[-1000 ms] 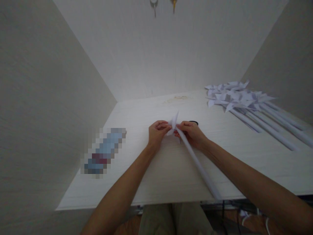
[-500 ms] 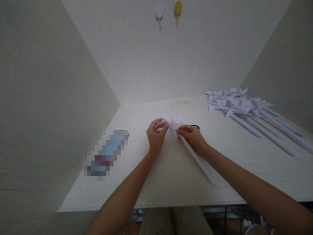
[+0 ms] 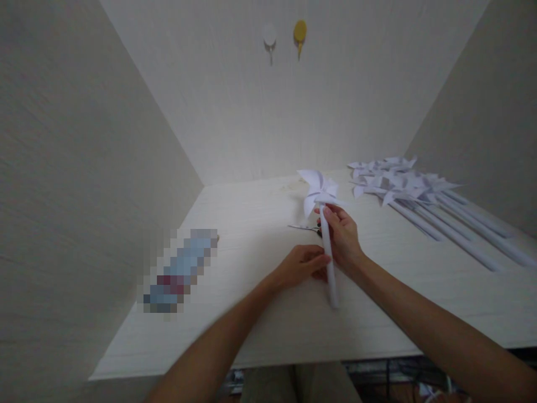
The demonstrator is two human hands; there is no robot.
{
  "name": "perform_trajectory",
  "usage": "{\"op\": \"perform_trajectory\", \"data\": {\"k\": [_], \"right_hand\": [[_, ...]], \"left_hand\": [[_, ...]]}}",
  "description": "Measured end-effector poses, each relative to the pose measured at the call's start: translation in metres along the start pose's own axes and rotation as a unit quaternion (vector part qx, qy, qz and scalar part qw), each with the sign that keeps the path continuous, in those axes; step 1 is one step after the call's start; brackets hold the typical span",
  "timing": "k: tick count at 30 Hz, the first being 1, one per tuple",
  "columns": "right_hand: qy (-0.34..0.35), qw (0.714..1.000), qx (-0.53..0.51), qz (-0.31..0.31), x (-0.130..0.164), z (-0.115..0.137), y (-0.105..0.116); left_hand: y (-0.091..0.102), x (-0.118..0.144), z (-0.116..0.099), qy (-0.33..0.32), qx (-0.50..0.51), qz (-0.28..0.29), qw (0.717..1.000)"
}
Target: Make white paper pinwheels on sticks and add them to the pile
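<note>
A white paper pinwheel on a rolled paper stick is held nearly upright over the table, its blades at the top. My right hand is closed around the stick just below the blades. Lower down, my left hand pinches the same stick between thumb and fingers. Behind the stick lies a pair of scissors, its blades pointing left and its dark handles partly hidden by my right hand and the stick.
Several finished-looking paper pinwheels lie piled at the right, sticks toward the front. A blurred-out bluish item rests at the left of the white table. Walls enclose three sides; a white hook and a yellow hook hang at the back.
My left hand has moved from the blades down to the lower stick. The pinwheel has swung more upright, its blades now facing me, and the scissors' blades have come into view.
</note>
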State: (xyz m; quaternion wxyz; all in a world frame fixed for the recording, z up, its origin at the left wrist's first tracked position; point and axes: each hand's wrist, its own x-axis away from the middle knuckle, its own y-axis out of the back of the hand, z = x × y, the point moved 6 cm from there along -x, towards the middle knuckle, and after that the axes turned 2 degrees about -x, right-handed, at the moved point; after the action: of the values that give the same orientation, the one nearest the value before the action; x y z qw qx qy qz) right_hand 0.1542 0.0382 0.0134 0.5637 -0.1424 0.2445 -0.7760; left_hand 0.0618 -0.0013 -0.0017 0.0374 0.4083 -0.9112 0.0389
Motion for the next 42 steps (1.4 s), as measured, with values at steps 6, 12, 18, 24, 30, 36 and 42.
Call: {"op": "perform_trajectory", "data": {"k": [6,12,18,24,30,36,42], "right_hand": [[0.025,0.992,0.092,0.079,0.001,-0.003,-0.007],[0.070,0.943,0.250,0.208,0.017,-0.009,-0.022],[0.160,0.887,0.365,0.234,0.026,-0.008,-0.025],[0.210,0.824,0.474,0.231,0.024,-0.011,-0.024],[0.204,0.809,0.498,0.236,0.021,-0.016,-0.023],[0.217,0.794,0.519,0.232,0.024,-0.012,-0.026],[0.273,0.741,0.577,0.207,0.032,-0.003,-0.030]], "left_hand": [[0.009,-0.004,-0.001,-0.018,0.045,-0.072,0.996],[0.058,0.004,-0.013,-0.108,0.016,-0.304,0.946],[0.075,0.012,-0.015,-0.101,-0.018,-0.395,0.913],[0.071,0.013,-0.018,-0.106,-0.054,-0.401,0.908],[0.073,0.010,-0.015,-0.097,-0.046,-0.397,0.911],[0.069,0.011,-0.020,-0.106,-0.059,-0.379,0.918],[0.068,0.012,-0.022,-0.118,-0.046,-0.367,0.922]]}}
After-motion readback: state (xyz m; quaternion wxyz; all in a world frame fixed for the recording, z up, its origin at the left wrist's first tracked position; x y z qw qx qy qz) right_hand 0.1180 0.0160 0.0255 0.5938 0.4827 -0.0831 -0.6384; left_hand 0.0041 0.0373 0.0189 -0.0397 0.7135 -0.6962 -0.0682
